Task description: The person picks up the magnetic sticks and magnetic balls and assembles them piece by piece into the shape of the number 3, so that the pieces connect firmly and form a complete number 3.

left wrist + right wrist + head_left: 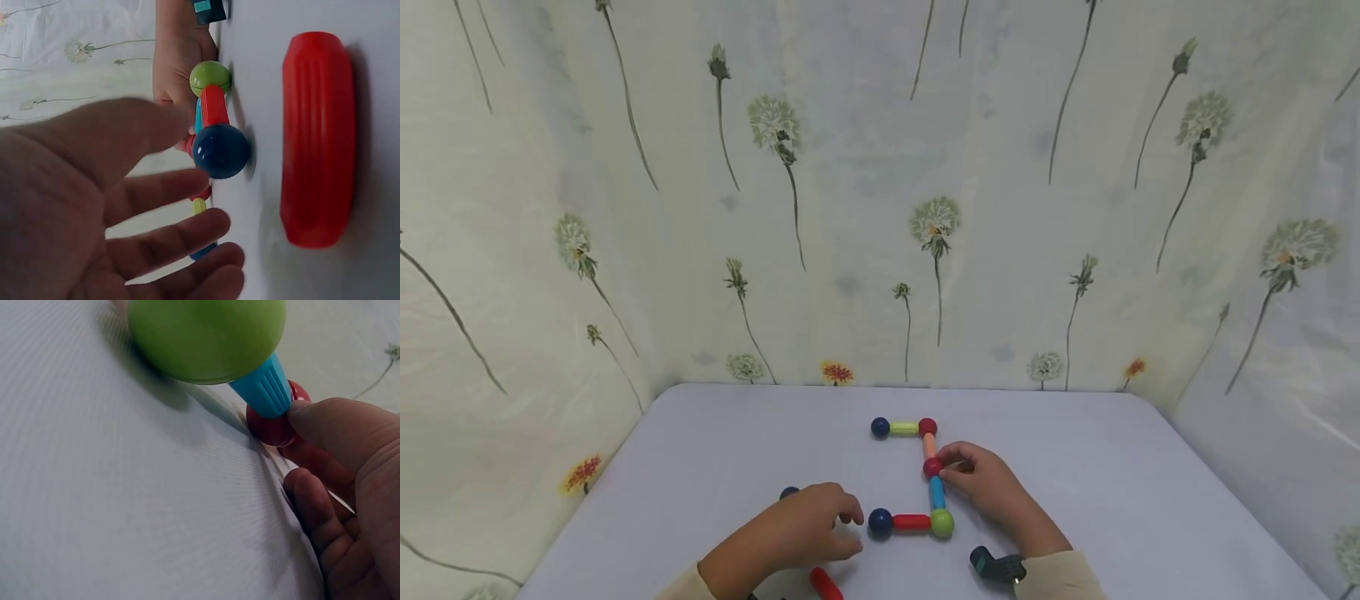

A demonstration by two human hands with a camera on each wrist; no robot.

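Note:
A chain of toy balls and sticks lies on the white table. From the far end come a dark blue ball [880, 427], a yellow stick [904, 428], a red ball [928, 427], a peach stick [929, 447] and a second red ball [932, 467]. A light blue stick [937, 493], green ball [942, 523], red stick [912, 522] and near blue ball [881, 522] follow. My right hand [988, 487] pinches the second red ball, thumb beside the light blue stick. Left of the near blue ball, my left hand [808, 527] hovers with fingers spread and holds nothing.
A loose red stick [319, 140] lies on the table below my left hand. Another dark blue ball [789, 492] is partly hidden behind that hand. A flower-print curtain [850, 192] hangs behind the table. A dark device [996, 567] sits at my right wrist.

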